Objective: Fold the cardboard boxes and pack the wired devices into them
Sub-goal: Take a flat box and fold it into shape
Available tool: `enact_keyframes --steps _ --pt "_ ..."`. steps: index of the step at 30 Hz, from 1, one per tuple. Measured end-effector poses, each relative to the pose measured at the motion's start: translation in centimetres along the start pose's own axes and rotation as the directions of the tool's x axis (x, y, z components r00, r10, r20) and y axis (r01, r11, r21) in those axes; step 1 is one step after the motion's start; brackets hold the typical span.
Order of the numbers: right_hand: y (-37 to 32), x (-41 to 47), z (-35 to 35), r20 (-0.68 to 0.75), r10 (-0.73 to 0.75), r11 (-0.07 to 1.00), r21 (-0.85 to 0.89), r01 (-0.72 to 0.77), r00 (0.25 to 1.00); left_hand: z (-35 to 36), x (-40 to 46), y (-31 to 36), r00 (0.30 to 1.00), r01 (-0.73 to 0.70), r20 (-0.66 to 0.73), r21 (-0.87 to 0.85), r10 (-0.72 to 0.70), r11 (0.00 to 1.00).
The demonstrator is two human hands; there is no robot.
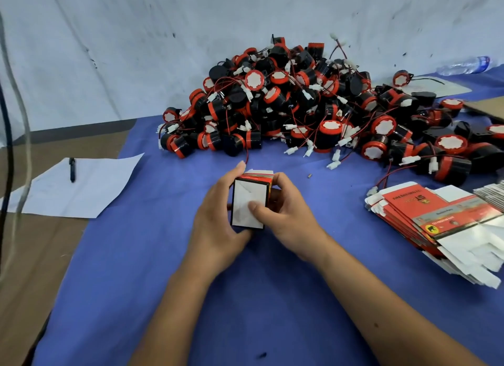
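we've got one box (249, 202) mid-frame, left hand (218, 223) and right hand (283, 215) fingers curled tight around it, thumb pressing a white flap shut. looks like barely a start: huge pile of devices (313, 106) upper right, flat boxes (425, 215) stacked at right on the table (136, 270).

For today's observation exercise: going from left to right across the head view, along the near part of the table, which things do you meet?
Black pen on white paper → left hand → small box → right hand → stack of flat red cartons.
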State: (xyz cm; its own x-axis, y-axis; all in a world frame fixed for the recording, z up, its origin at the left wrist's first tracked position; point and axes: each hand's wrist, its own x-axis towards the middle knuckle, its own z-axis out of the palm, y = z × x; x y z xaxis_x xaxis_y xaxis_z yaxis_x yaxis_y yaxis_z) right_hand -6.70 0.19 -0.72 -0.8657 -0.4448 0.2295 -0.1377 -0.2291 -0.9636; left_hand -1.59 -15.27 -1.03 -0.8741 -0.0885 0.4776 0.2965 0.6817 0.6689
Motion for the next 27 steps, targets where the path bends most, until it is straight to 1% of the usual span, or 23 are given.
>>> enact_keyframes --steps 4,9,14,16,18,20,22,25,27 --pt "0.2 0.2 0.1 -0.048 -0.004 0.999 -0.035 0.002 0.999 0.2 0.0 0.3 0.999 0.018 -0.046 0.043 -0.016 0.999" --pt "0.3 0.3 0.3 -0.092 -0.026 0.996 -0.083 0.018 0.995 0.3 0.0 0.6 0.996 -0.042 -0.069 0.115 0.05 0.992" --pt "0.4 0.4 0.1 -0.105 -0.035 0.993 -0.12 0.022 0.994 0.6 0.0 0.9 0.996 -0.043 -0.074 0.163 0.056 0.986" --pt "0.5 0.4 -0.1 -0.119 -0.041 0.989 -0.149 0.023 0.992 0.7 -0.1 0.9 0.995 -0.068 -0.066 0.189 0.081 0.98" --pt "0.3 0.4 -0.4 -0.091 -0.021 0.994 -0.105 0.011 0.996 0.7 0.0 0.8 0.993 -0.085 -0.068 0.195 0.1 0.977" --pt "0.2 0.5 -1.0 -0.027 0.015 1.0 -0.001 -0.015 1.0 0.5 0.1 0.5 0.994 -0.053 -0.086 0.151 0.067 0.987" --pt "-0.1 0.6 -1.4 0.007 0.035 0.998 0.061 -0.035 0.999 0.3 0.1 0.5 0.995 -0.016 -0.092 0.102 0.026 0.995" --pt "-0.3 0.7 -1.8 0.03 0.036 0.998 0.04 -0.037 0.999 0.3 0.0 0.5 0.995 -0.028 -0.088 0.088 0.036 0.996" --pt "-0.3 0.7 -2.1 0.041 0.046 0.999 0.011 -0.047 0.998 0.4 0.0 0.4 0.994 -0.054 -0.092 0.124 0.065 0.991"
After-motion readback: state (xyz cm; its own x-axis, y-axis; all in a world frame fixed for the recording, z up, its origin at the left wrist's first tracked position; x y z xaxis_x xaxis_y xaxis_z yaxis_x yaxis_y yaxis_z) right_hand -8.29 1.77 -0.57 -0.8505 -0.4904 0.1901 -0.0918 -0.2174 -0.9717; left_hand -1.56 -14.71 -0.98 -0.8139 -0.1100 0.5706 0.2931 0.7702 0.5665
